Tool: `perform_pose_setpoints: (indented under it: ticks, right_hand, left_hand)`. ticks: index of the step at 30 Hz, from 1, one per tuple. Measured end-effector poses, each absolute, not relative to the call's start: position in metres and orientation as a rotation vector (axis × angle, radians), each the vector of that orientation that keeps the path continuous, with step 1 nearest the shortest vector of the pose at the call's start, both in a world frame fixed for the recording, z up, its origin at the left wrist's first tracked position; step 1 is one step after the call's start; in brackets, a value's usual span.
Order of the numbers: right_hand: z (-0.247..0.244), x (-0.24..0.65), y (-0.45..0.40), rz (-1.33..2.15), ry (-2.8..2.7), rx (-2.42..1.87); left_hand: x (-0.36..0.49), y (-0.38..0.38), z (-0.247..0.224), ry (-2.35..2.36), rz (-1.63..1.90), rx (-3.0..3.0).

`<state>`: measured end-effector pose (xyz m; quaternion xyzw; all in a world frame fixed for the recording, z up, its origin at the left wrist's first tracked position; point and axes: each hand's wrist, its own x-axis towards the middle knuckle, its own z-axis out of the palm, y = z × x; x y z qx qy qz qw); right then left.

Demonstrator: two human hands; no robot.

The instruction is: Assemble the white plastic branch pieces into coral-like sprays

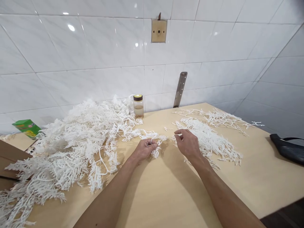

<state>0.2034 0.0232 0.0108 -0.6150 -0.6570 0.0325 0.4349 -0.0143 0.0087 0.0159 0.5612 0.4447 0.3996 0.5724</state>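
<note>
My left hand (145, 148) is pinched on a white branched plastic sprig (155, 152), low over the middle of the table. To its right, my right hand (186, 141) has thumb and fingertips curled close together beside a pile of small white pieces (209, 136); whether anything sits between the fingertips is too small to tell. A large heap of white feathery branches (83, 133) covers the left side. Thin bare white stems (225, 118) lie behind the pile on the right.
A jar with a dark lid (138, 107) stands at the back, near a metal strip (180, 90) leaning on the tiled wall. A green box (27, 127) is far left, a black bag (288, 148) far right.
</note>
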Motion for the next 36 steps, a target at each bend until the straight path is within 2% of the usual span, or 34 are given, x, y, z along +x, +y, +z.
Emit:
perform_pose_setpoints:
  ticks: [6,16,28,36]
  right_hand:
    - [0.020,0.175,0.007,0.383,-1.816,-1.132]
    - [0.018,0.165,0.005,0.557,-1.795,-1.225]
    - [0.024,0.164,0.001,0.571,-1.868,-1.293]
    - [0.016,0.165,0.006,0.300,-2.017,-1.366]
  left_hand:
    - [-0.015,0.006,0.022,0.963,0.931,1.255]
    - [-0.014,0.008,0.018,0.967,0.966,1.226]
    - [-0.012,0.008,0.016,0.972,0.984,1.214]
    - [-0.007,0.008,0.012,1.079,0.987,1.443]
